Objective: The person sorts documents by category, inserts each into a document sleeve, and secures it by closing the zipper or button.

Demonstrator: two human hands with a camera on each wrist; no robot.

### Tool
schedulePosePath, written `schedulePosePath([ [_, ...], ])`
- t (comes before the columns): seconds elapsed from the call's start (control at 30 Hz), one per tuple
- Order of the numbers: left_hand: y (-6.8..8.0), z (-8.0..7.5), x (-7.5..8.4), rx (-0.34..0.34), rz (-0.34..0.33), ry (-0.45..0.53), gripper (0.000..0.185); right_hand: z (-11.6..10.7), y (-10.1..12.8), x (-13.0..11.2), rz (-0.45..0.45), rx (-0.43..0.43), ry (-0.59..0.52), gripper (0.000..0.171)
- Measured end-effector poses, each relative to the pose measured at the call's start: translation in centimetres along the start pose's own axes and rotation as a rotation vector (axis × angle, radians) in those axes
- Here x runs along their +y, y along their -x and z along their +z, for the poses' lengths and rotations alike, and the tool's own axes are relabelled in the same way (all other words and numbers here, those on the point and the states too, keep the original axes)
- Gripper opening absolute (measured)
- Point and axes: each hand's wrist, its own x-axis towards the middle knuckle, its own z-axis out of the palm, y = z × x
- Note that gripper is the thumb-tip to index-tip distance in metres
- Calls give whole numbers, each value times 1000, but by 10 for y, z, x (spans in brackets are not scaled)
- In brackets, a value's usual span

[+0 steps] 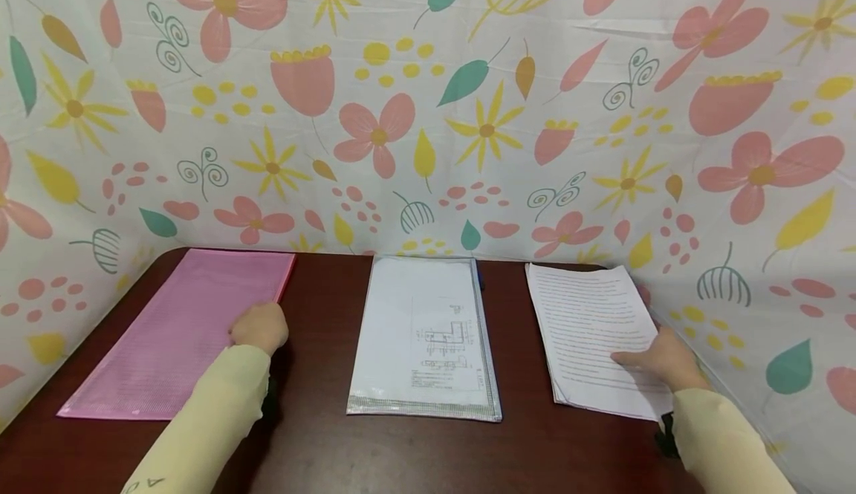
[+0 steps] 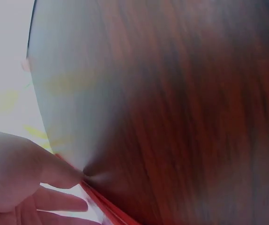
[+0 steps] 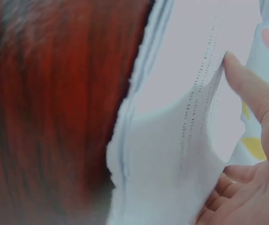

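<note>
At the left of the table lies a pink document pouch [image 1: 180, 323] with a red edge [image 2: 107, 206]. My left hand [image 1: 261, 327] is at its right side. In the left wrist view, the thumb [image 2: 61, 176] meets the red edge with the fingers behind it, pinching the pouch there. On the right lies a stack of printed paper [image 1: 591, 330], its sheets slightly uneven. My right hand [image 1: 665, 360] grips its right edge. The right wrist view shows the thumb [image 3: 247, 84] on the top sheet and the other fingers curled at the edge, partly hidden by the paper, which bows.
A clear document pouch [image 1: 394, 316] with a drawing inside lies mid-table between the hands. A small blue thing [image 1: 481, 281] shows at its upper right edge. The dark wooden table [image 1: 321, 345] meets a flower-printed cloth [image 1: 428, 108] at the back and sides.
</note>
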Motion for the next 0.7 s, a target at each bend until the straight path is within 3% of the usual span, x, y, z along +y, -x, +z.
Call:
schedulePosePath([
  [0.33, -2, -10, -8, -8, 34, 37, 23, -7, 2, 2, 21, 30, -65, 46],
  [0.43, -4, -13, -13, -5, 61, 44, 22, -9, 3, 3, 9, 26, -104, 43],
  [0.7, -6, -19, -20, -13, 78, 23, 19, -16, 17, -2, -38, 35, -197, 57],
])
